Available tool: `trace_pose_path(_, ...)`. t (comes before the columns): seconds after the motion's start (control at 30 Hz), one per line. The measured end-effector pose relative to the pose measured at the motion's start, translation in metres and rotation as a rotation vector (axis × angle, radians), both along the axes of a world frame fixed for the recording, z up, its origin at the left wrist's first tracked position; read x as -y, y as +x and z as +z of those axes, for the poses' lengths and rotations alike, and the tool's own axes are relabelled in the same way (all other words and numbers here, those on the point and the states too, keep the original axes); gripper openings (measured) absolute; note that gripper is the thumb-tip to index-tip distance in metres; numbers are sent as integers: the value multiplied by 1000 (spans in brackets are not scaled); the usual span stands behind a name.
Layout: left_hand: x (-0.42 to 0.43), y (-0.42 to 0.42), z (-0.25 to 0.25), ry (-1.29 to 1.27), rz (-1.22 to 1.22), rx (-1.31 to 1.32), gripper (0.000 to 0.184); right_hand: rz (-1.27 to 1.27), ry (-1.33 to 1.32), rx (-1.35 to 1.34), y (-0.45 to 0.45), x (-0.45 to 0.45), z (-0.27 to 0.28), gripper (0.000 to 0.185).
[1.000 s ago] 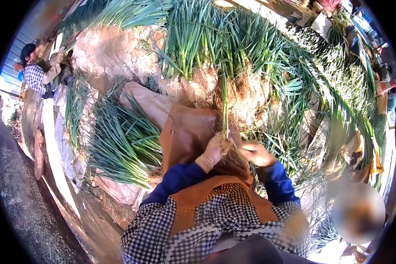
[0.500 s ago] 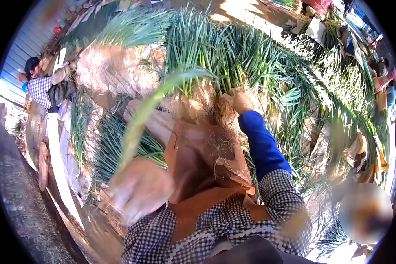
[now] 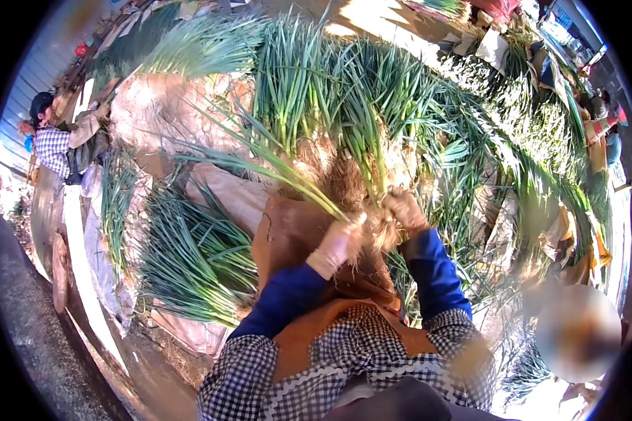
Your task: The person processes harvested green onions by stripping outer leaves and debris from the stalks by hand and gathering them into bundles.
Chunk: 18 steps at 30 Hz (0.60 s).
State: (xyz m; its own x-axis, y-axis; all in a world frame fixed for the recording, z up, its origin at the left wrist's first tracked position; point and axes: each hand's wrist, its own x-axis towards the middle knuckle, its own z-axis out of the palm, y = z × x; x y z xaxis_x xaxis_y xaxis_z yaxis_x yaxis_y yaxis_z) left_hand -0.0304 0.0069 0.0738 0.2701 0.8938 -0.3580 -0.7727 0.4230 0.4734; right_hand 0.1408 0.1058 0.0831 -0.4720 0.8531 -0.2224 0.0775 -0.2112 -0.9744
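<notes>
My left hand is closed round the base of a few green onions, whose long leaves point up and to the left. Close beside it, my right hand grips other green onions low on the stalks, near their tangled brown roots. The two hands almost meet above the brown apron on my lap. Just beyond stands a thick bunch of green onions with hairy roots toward me. Fingertips and roots are partly blurred.
Another pile of green onions lies at my left. More leafy stalks spread along the right. A person in a checked sleeve works at far left, near a heap with pale roots.
My left hand has swung from the lower left to the middle, beside my right hand, with its stalks. My right hand has drawn stalks from the bunch toward my lap.
</notes>
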Motion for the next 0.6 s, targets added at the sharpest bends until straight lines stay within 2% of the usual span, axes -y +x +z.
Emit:
trace_pose_path(0.03,6,18,-15,-39,-86,111,15,56,-63,-18,3,11,-10,38)
trace_pose_path(0.07,16,34,-29,-75,-109,-12,13,156,46,164,14,7,-47,46)
trace_pose_path(0.1,24,44,-38,-111,-130,-139,11,263,136,315,-3,21,8,46)
trace_pose_path(0.13,28,46,-35,-117,-125,-136,11,306,140,-129,-1,15,-24,56)
trace_pose_path(0.2,31,49,-21,-173,7,-135,12,245,42,383,-23,-1,2,68)
trace_pose_path(0.23,31,52,-30,-173,10,-136,12,162,225,252,-28,-9,-18,59)
trace_pose_path(0.3,33,58,-52,-76,140,-149,12,12,566,833,-43,-30,-40,45)
trace_pose_path(0.33,31,52,-50,-135,102,-74,11,-126,683,984,-55,-15,-21,40)
trace_pose_path(0.37,30,50,-48,-131,104,-76,11,-126,655,1016,-56,-6,-10,39)
trace_pose_path(0.43,31,52,-46,-126,217,-181,13,-206,642,952,-47,8,-19,38)
trace_pose_path(0.47,32,51,-46,-129,217,-178,13,-148,631,939,-37,22,-20,36)
trace_pose_path(0.5,34,51,-39,-124,221,-118,14,-101,487,933,-31,39,-5,41)
trace_pose_path(0.53,34,48,-32,-116,226,-60,16,-116,514,654,-15,65,6,39)
trace_pose_path(0.57,34,46,-29,-104,228,-3,17,-116,232,454,3,85,20,39)
trace_pose_path(0.6,33,44,-39,-65,204,-1,18,-101,187,374,35,94,-2,40)
